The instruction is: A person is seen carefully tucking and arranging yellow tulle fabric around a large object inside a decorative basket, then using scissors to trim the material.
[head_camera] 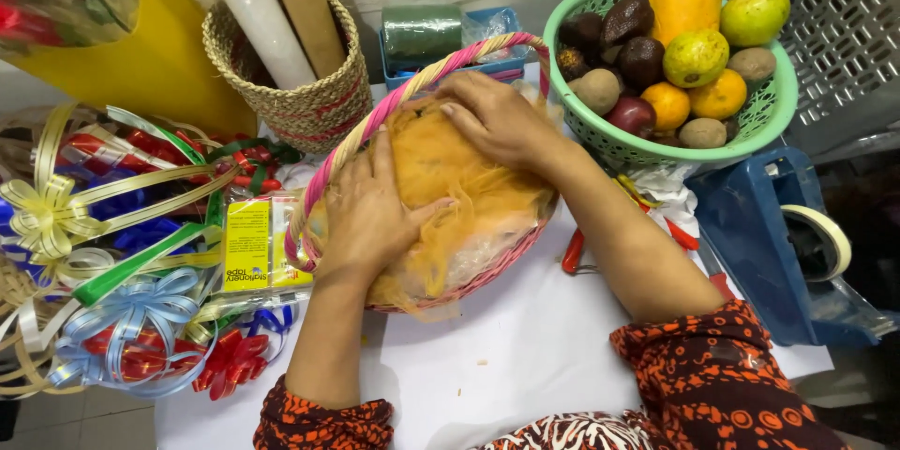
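White tabletop (487, 366): 2 hands, left (370, 216) and right (497, 117), press flat, open-palmed, on orange filling (459, 178) in pink basket (487, 277).

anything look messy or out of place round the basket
Nothing looks damaged or spilled. The orange filling bulges over the pink basket's rim under both hands, left and right. Loose ribbon bows lie in a tangled heap to the left, and red-handled scissors are half hidden behind the right forearm.
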